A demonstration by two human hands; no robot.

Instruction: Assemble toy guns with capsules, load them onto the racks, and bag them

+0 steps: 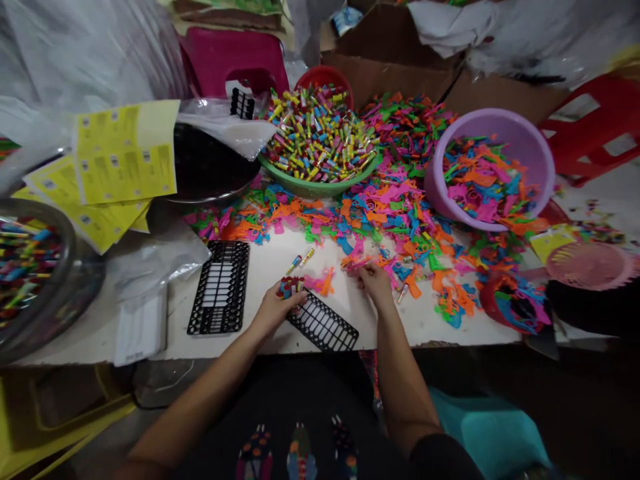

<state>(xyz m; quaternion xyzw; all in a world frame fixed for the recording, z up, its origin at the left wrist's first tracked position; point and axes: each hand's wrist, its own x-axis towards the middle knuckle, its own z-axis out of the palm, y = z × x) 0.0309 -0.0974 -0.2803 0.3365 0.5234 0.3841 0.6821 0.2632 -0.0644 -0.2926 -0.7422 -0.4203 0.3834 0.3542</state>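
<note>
Left hand grips the angled rack!

And your left hand has the black slotted plastic rack near the front edge of the white table, long axis slanting, free end pointing front-right! Thumb and fingers close on its far-left end, against a cluster of small multicoloured tubes. Over to your right hand: fingers bent, tips close together at the bright pink plastic pieces; whether they pinch one, you can't tell from here. Toward the back edge, the round green bowl brims with small coloured tubes; right of it, the round purple plastic tub holds orange, pink, blue and green toy pieces!
</note>
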